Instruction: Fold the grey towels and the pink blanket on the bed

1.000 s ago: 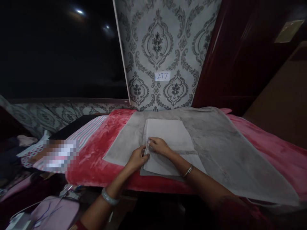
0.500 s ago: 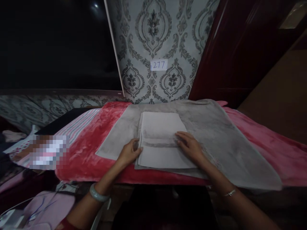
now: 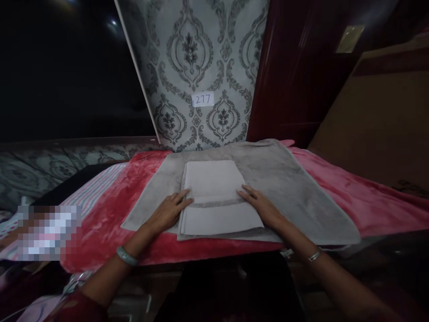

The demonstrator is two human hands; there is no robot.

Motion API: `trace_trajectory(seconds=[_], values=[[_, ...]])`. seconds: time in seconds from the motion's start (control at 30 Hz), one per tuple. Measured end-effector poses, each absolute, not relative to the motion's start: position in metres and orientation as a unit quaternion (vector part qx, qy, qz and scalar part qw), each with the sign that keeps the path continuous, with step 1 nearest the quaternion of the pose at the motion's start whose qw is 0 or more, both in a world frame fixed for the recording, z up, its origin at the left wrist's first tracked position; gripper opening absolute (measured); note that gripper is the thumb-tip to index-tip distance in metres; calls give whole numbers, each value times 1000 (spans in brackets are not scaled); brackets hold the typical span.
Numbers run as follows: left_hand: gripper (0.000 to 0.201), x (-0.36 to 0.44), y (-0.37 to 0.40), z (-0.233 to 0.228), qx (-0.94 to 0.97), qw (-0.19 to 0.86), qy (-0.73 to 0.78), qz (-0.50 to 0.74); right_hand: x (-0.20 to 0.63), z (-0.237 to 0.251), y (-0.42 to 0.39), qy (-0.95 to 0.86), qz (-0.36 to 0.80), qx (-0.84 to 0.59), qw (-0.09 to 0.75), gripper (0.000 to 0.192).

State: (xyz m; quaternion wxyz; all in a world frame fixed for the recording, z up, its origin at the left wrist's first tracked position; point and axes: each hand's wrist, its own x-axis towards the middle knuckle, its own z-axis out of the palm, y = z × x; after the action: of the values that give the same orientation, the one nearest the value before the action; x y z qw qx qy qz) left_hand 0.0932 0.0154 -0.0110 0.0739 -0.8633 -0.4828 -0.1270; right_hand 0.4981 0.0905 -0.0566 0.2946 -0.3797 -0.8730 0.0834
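A folded white cloth [image 3: 214,197] lies on a grey towel [image 3: 288,188] spread over a red blanket [image 3: 110,214], at the middle of the view. The left hand [image 3: 167,212] rests flat and open, fingers [image 3: 182,199] extended, on the cloth's 9 o'clock edge. The right hand [image 3: 263,208] lies flat and open at its 3 o'clock edge. At 12 o'clock, a paper tag [image 3: 203,99] reading 277 sits on patterned wallpaper [image 3: 191,53].
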Motion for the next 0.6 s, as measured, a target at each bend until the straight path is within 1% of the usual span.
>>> trace_trajectory(seconds=[0.1, 0.2, 0.3, 0.37, 0.43, 0.53, 0.6], values=[[57, 89, 25, -9, -882, 75, -451, -116, 496, -44, 92, -890, 73, -343, 293, 47], [51, 87, 32, -7, -882, 52, -440, -159, 494, -32, 97, -886, 86, -330, 314, 41], [42, 88, 41, 9, -872, -4, -439, -217, 491, -14, 110, -875, 117, -318, 346, 35], [39, 93, 47, 31, -845, -49, -458, -271, 489, 7, 121, -853, 158, -308, 390, 29], [44, 101, 51, 60, -808, -87, -478, -334, 487, 35, 131, -820, 190, -308, 443, 26], [58, 116, 52, 114, -747, -139, -472, -446, 486, 85, 135, -758, 243, -315, 517, 33], [62, 129, 50, 149, -709, -185, -445, -515, 488, 120, 130, -712, 303, -300, 559, 41]])
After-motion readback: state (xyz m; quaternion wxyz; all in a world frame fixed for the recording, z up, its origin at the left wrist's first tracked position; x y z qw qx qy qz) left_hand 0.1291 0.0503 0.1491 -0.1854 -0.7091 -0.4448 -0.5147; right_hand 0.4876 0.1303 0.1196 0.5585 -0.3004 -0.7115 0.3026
